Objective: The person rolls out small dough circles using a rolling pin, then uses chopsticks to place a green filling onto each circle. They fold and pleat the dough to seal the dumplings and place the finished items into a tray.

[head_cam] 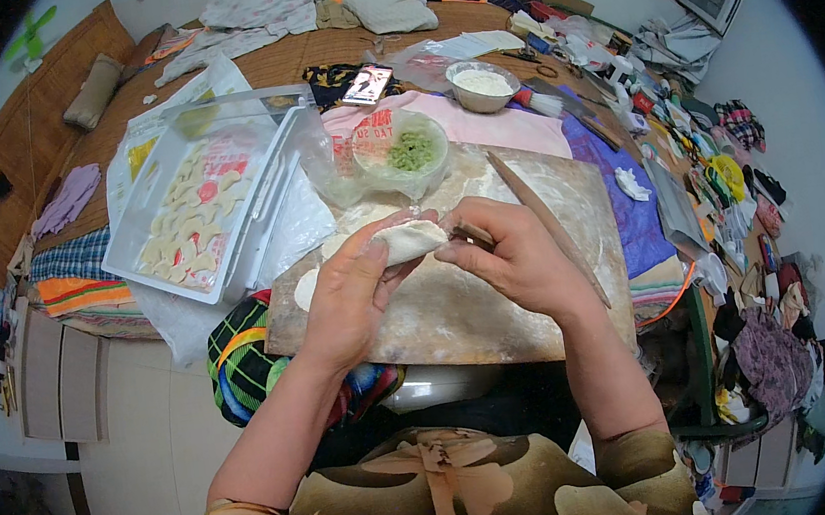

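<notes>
A folded dumpling (412,242) of pale dough rests in the fingers of my left hand (354,279), its thumb on the near side. My right hand (505,244) is gripping a short brown stick-like tool (472,234), with thumb and forefinger close to the dumpling's right end. Both hands are above a floured wooden board (465,327). Round dough wrappers (306,290) lie at its left, partly behind my left hand. Behind the hands stands a bag-lined bowl (375,156) with green chopped filling (413,152). A tapered wooden rolling pin (546,224) lies on the board's right.
At left, a white plastic tray (233,272) holds many shaped dumplings (181,240). Farther back are a bowl of flour (483,88), a lit phone (368,85), a brush (538,103) and a knife (595,129). Clutter (728,179) lines the right side.
</notes>
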`<state>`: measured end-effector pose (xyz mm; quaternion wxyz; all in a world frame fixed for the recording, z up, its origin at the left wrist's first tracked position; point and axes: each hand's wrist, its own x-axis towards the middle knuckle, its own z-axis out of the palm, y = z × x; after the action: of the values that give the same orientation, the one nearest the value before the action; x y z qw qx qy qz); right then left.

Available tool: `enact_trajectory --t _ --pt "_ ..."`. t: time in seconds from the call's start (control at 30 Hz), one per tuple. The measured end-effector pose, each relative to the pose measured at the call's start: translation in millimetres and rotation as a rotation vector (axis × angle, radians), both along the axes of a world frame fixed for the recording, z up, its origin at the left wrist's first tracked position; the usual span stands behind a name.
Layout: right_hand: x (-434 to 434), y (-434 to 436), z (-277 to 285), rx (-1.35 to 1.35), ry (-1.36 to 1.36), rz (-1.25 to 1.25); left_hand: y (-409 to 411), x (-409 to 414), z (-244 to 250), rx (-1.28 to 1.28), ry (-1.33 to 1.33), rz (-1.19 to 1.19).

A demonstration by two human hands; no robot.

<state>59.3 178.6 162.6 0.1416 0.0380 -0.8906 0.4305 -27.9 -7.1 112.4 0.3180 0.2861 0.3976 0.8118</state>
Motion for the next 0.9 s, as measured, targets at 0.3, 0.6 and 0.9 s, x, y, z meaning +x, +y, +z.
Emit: enact_trajectory --t 0.3,0.6,0.9 --pt "5.3 5.3 4.1 0.354 0.191 0.054 -11.1 -9.5 -10.7 -0.209 -0.025 -0.092" --pt "11.0 10.1 -3.8 0.446 0.188 0.08 -1.3 6.1 -5.3 -0.365 0.098 0.142" --pt "14.1 4.2 9.0 0.386 0.1 0.089 -2.4 11.5 -5.5 -0.368 0.494 0.361"
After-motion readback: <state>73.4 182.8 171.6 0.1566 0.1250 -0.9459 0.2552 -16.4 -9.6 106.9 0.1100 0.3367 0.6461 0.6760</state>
